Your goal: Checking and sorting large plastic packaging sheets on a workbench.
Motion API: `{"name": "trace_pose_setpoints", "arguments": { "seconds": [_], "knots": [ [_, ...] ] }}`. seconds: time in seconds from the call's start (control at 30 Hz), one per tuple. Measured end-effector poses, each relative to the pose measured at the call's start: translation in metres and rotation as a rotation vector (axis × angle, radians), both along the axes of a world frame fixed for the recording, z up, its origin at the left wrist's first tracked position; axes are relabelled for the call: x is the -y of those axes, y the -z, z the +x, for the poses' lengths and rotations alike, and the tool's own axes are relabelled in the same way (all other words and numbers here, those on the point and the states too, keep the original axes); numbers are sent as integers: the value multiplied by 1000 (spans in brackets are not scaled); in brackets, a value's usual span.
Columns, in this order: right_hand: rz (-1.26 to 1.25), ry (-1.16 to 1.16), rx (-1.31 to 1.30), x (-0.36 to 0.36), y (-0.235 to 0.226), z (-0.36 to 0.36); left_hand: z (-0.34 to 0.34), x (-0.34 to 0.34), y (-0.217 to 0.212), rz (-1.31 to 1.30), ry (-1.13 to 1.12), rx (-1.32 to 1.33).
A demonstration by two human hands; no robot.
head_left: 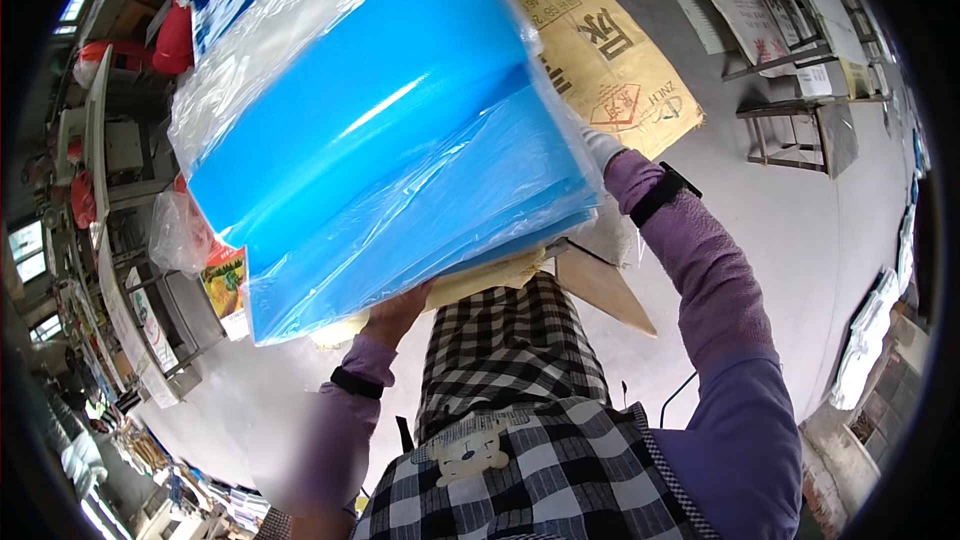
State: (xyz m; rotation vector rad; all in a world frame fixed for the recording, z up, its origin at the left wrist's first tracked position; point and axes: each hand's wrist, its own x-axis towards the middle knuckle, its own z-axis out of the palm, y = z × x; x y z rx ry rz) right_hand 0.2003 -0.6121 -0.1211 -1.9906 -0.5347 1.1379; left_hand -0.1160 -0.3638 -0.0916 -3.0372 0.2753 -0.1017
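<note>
A big stack of glossy blue plastic sheets [400, 110] in clear film spreads out in front of me, its near edge fanned into several layers. My left hand [398, 312], bare, grips the near edge from below; its fingertips are hidden under the sheets. At the right edge my right hand [601, 148], in a white glove, holds the stack's side, with most of its fingers behind the film. Beneath the near edge shows yellowish paper [490, 275]. A yellow-brown printed paper sack [600, 50] lies beyond the right side.
A brown board [603, 290] juts out by my apron. Clear crumpled plastic [180, 230] and a colourful printed box [226, 290] are left of the stack. Shelving [105, 170] with red bags runs along the left. A small wooden stool [795, 130] stands at right.
</note>
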Motion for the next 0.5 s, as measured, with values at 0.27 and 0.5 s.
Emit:
{"name": "trace_pose_setpoints", "arguments": {
  "seconds": [0.27, 0.5],
  "knots": [
    [-199, -258, 177, 35, -48, 2, 10, -13, 7, 127, 102, -43],
    [137, -305, 503, 65, -26, 4, 4, -18, 8, 81, 42, 56]
  ]
}}
